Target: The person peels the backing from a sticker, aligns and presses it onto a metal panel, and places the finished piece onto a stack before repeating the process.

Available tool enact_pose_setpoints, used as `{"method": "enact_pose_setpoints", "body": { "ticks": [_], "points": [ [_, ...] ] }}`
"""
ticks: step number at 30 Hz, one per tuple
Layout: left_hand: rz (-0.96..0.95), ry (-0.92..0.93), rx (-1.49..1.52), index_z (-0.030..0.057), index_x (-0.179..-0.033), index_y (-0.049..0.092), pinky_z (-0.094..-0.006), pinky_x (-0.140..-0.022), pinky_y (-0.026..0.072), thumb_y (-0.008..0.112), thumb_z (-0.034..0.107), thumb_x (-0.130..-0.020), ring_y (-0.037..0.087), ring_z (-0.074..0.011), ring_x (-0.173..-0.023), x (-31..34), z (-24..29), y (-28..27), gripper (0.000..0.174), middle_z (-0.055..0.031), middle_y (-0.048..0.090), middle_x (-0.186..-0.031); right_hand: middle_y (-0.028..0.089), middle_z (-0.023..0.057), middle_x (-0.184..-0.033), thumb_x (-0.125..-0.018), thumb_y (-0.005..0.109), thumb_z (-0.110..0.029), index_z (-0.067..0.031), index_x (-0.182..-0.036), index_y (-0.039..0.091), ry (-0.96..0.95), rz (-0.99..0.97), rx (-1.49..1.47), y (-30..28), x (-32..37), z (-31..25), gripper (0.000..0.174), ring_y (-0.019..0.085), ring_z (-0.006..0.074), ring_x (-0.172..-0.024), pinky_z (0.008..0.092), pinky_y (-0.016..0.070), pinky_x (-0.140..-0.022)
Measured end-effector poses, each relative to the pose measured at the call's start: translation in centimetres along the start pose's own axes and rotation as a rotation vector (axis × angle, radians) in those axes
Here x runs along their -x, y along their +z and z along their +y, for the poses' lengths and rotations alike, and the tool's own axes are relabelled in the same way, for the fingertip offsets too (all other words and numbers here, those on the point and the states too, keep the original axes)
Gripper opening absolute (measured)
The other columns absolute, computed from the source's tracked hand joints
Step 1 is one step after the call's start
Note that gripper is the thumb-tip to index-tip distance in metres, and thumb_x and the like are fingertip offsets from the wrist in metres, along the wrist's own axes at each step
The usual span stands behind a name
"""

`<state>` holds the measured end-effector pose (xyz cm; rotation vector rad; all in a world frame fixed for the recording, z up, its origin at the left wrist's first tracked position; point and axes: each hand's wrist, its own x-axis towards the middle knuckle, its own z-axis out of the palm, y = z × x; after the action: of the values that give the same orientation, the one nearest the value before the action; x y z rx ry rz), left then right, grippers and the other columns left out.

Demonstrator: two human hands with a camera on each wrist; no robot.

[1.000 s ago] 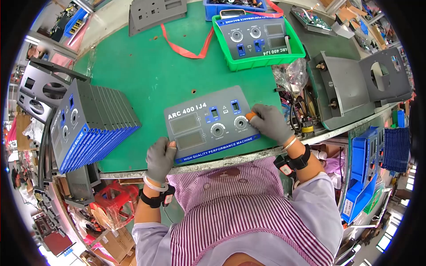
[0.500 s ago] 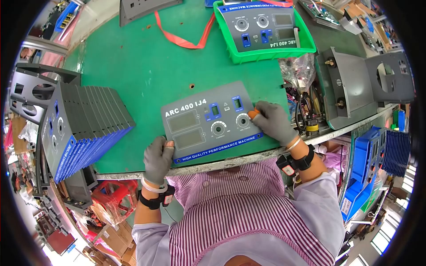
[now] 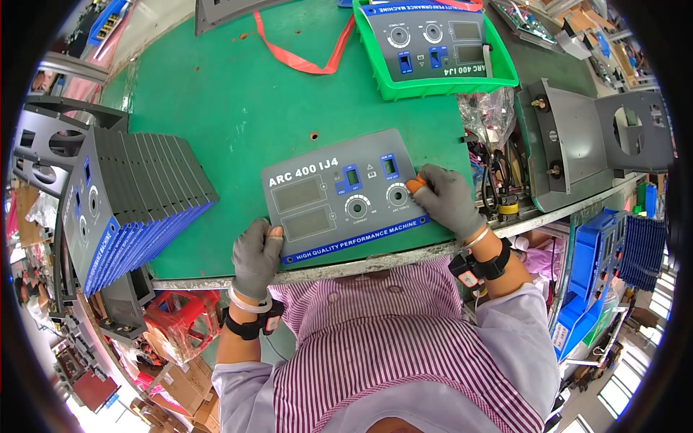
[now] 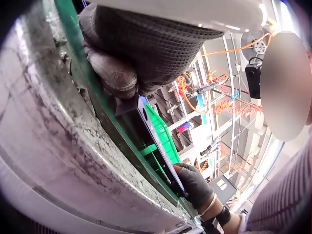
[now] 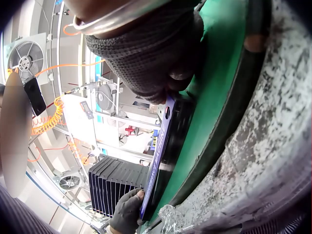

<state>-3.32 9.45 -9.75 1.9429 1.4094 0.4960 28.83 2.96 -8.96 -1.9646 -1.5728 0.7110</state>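
A grey front panel printed "ARC 400 IJ4", with a blue strip along its near edge, lies face up close to the front of the green table. My left hand, in a grey glove, grips its left edge near the lower corner. Opposite, my gloved right hand holds the right edge, an orange-tipped thumb over the face. In the left wrist view the panel's thin side runs from my left fingers toward the other hand. From the right wrist, the panel's blue edge shows, raised over the tabletop.
A stack of similar panels stands on the left of the table. At the back right, a green tray holds another panel, with a red ribbon beside it. Bent grey metal housings stand on the right, near cables.
Both hands keep their grip on the panel, which stays at nearly the same place. The head view has shifted slightly, moving the tray and stack in the picture.
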Motion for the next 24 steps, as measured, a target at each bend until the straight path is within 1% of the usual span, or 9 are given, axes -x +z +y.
{"method": "enact_pose_setpoints", "body": {
  "ticks": [3,9,15,24],
  "points": [
    [-0.006,-0.029,0.001,0.0019,-0.071,0.05,-0.036,-0.048,0.0366,0.064,0.016,-0.08,0.045,-0.0265,-0.049,0.04,-0.12,0.07,0.022,-0.0118,0.047,-0.056,0.052,0.0177,-0.06,-0.076,0.061,-0.022,-0.0029,-0.075,0.055,-0.005,0.002,0.003,0.08,-0.04,0.11,0.02,0.055,0.034,-0.057,0.04,0.042,-0.052],
    [-0.004,-0.007,-0.028,0.0018,-0.07,0.051,-0.0362,-0.047,0.0368,0.062,0.016,-0.081,0.045,-0.0266,-0.048,-0.2,0.79,-0.23,0.021,-0.0124,0.047,-0.056,0.053,0.0176,-0.06,-0.077,0.061,-0.022,-0.003,-0.076,0.056,0.014,0.002,-0.028,-0.01,-0.02,0.05,0.02,0.055,0.034,-0.057,0.0396,0.0424,-0.052],
    [-0.016,-0.068,-0.025,0.0016,-0.071,0.051,-0.0368,-0.047,0.0367,0.061,0.019,-0.081,0.045,-0.0274,-0.048,-0.01,0.24,-0.01,0.022,-0.0131,0.047,-0.056,0.056,0.0183,-0.063,-0.076,0.061,-0.023,-0.003,-0.078,0.058,0.023,-0.012,-0.025,-0.11,0.03,0.08,0.02,0.057,0.0344,-0.059,0.0401,0.0443,-0.054],
    [-0.014,-0.051,-0.033,0.002,-0.073,0.051,-0.0376,-0.049,0.0369,0.061,0.019,-0.08,0.046,-0.0284,-0.051,0.04,-0.03,0.05,0.022,-0.0135,0.047,-0.059,0.057,0.0179,-0.064,-0.077,0.061,-0.022,-0.0037,-0.081,0.057,0.004,0.014,0.011,0.17,0.25,0.19,0.019,0.058,0.0342,-0.061,0.0402,0.0457,-0.055]
  ]
}}
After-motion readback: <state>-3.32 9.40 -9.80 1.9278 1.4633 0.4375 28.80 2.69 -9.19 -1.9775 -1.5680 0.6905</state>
